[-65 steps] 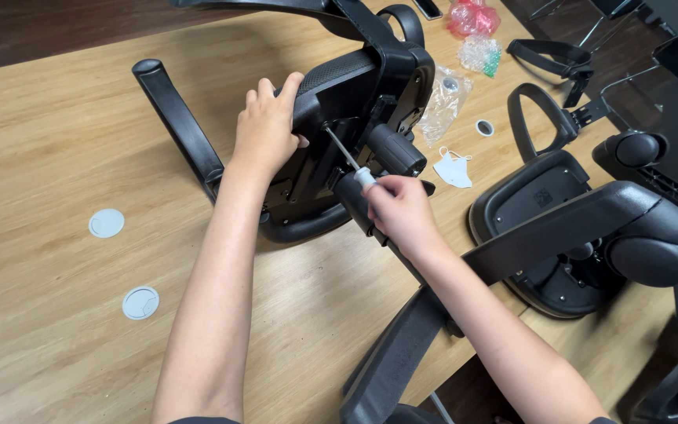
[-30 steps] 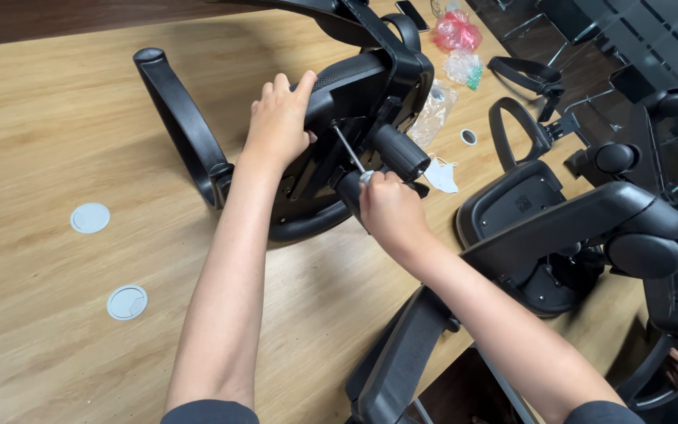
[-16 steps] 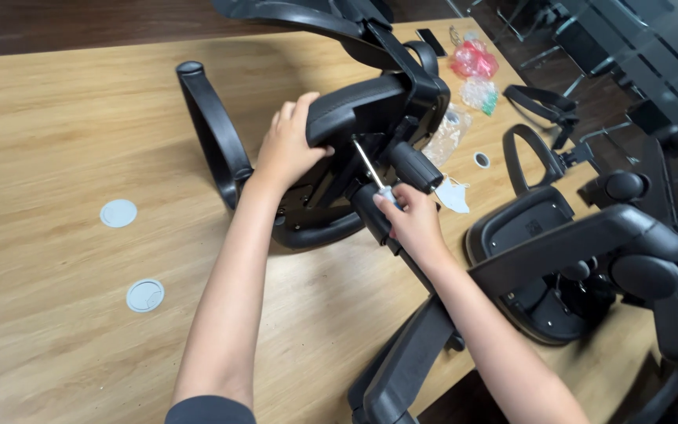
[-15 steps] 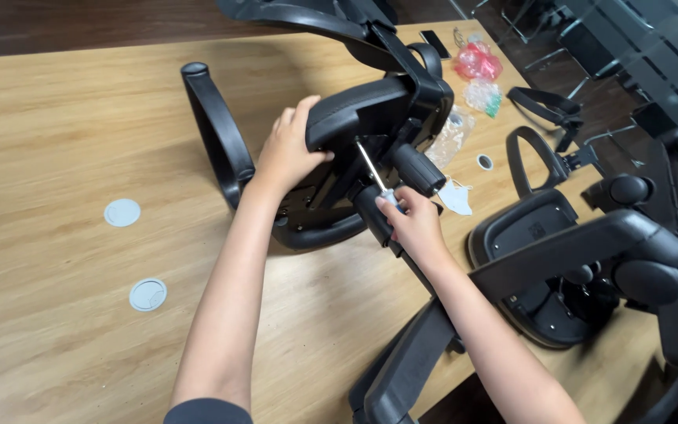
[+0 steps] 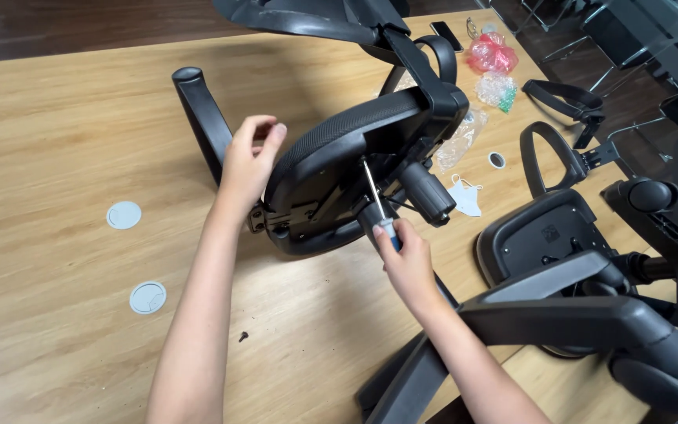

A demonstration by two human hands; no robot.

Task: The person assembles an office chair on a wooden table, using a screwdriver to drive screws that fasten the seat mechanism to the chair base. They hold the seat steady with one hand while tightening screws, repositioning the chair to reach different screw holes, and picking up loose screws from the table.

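Head view: a black office-chair seat with a mesh-padded edge (image 5: 339, 149) lies tipped on the light wooden worktop (image 5: 56, 118), near its middle. The left hand (image 5: 246, 161) rests against the seat's edge, fingers loosely spread and gripping nothing. The right hand (image 5: 406, 263) is closed around the handle of a slim metal-shafted screwdriver (image 5: 372, 195), whose tip points up into the seat's underside. 2 round grey discs (image 5: 124, 214) lie on the worktop to the left.

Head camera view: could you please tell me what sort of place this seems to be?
Probably an office or meeting room used for assembling chairs: a long wooden table with round grey cable-hole covers, a black office chair seat lying on it, and more black chair parts nearby.
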